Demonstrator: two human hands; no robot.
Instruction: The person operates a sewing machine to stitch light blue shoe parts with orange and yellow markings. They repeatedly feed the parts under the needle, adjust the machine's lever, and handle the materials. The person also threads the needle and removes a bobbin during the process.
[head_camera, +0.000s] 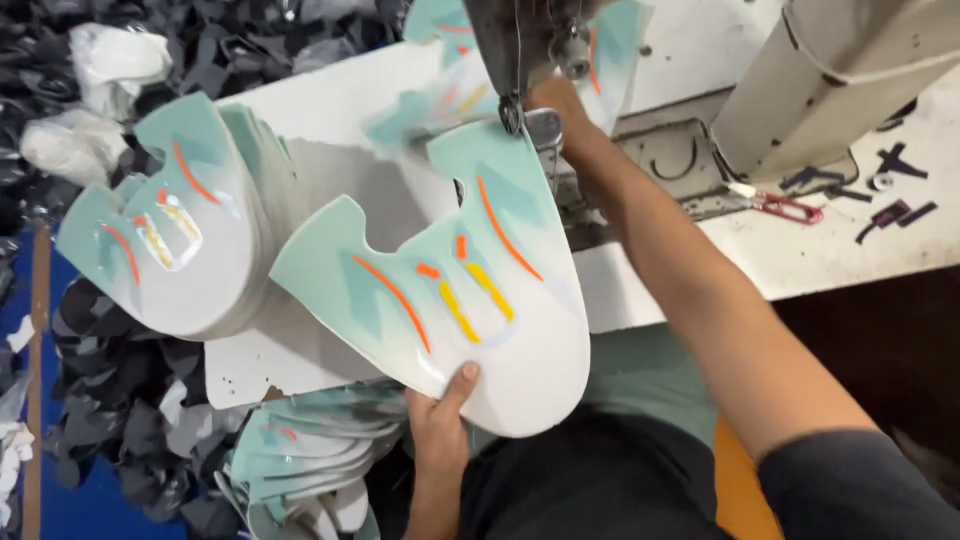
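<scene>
the left hand (440, 415) pinches the near edge of a mint-and-white shoe upper (450, 300), thumb on top. the upper's far tip sits under the sewing machine (520, 50), where the right hand (555, 100) reaches; its grip can't be told. a stack (170, 230) lies left.

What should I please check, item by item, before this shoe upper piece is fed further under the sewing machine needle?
1. Left hand grips the near edge of the shoe upper piece, thumb on top: ok.
2. Right hand steadies the piece's far tip beside the presser foot: ok.
3. Fingers clear of the needle: cannot tell, the machine head hides them.
4. Piece lies flat: not ok, its near end hangs off the table edge.
5. Red-handled snips lie away from the piece: ok.
6. Stack of pieces is apart from the piece: cannot tell.
</scene>
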